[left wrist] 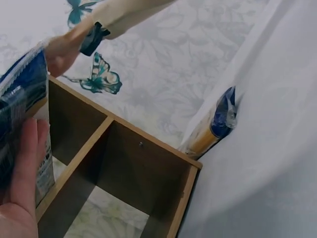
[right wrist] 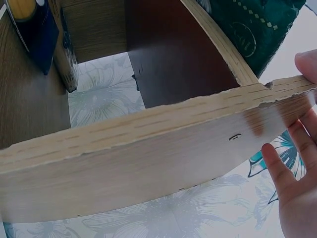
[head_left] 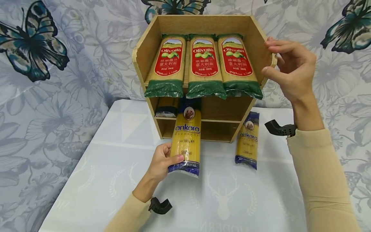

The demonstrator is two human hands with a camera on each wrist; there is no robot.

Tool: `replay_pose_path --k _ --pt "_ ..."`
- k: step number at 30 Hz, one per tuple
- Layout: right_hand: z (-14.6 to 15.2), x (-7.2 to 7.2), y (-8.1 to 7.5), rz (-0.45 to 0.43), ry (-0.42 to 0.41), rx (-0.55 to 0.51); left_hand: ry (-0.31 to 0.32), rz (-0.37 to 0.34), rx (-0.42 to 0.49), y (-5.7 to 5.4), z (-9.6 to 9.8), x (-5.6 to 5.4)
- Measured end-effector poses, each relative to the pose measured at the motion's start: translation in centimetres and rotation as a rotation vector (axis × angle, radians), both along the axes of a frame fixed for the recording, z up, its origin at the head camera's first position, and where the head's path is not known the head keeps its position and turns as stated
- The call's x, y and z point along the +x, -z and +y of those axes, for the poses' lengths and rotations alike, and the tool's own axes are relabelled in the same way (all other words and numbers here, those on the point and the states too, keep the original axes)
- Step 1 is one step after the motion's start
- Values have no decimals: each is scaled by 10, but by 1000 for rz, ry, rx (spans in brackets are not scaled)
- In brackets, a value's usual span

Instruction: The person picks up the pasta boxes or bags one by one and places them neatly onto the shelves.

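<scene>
My left hand [head_left: 160,161] grips the lower end of a yellow and blue ankara spaghetti packet [head_left: 186,138], thumb on its front. The packet's far end reaches into the middle compartment of a wooden shelf [head_left: 220,108], beside another packet [head_left: 167,106] lying in there. With thumb and fingers on either side, my right hand [head_left: 292,67] holds the edge of the shelf's right side panel [right wrist: 158,129]. In the left wrist view the held packet [left wrist: 22,109] tilts over the shelf front.
Three red-labelled Olivoilà spaghetti packets [head_left: 204,61] lie side by side on the top shelf, green ends overhanging. A second ankara packet [head_left: 247,140] rests on the white table [head_left: 116,167], right of the shelf. A butterfly-patterned cloth [head_left: 72,64] hangs behind.
</scene>
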State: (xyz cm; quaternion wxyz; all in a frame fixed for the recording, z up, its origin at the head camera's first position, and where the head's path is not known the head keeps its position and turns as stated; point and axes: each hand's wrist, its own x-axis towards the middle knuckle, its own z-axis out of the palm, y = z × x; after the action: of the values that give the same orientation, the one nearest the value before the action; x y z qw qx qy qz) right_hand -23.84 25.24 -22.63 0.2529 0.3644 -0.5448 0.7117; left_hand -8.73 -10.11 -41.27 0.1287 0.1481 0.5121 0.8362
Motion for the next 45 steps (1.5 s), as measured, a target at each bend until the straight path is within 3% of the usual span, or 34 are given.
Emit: replay_pose_path --k 14,23,27,30,34,40,45 --pt "-3 3 -1 -17 -31 -57 -118 -74 -29 -4 11 -43" --pt "-2 2 -1 -19 -19 -50 -137 -94 -34 -5 15 -68" --pt "-1 1 -1 -12 -11 -29 -125 -92 -19 -7 14 -74" --pt "0 2 -1 -5 -6 -13 -110 -91 -33 -9 12 -69" --pt "-1 3 -1 -6 -16 -22 -122 -72 -85 -11 8 -51" --pt "-2 4 -2 -15 -31 -66 -211 -26 -168 -17 11 -24" --pt "-5 3 0 -30 -49 -90 -293 -27 -189 -15 16 -18"
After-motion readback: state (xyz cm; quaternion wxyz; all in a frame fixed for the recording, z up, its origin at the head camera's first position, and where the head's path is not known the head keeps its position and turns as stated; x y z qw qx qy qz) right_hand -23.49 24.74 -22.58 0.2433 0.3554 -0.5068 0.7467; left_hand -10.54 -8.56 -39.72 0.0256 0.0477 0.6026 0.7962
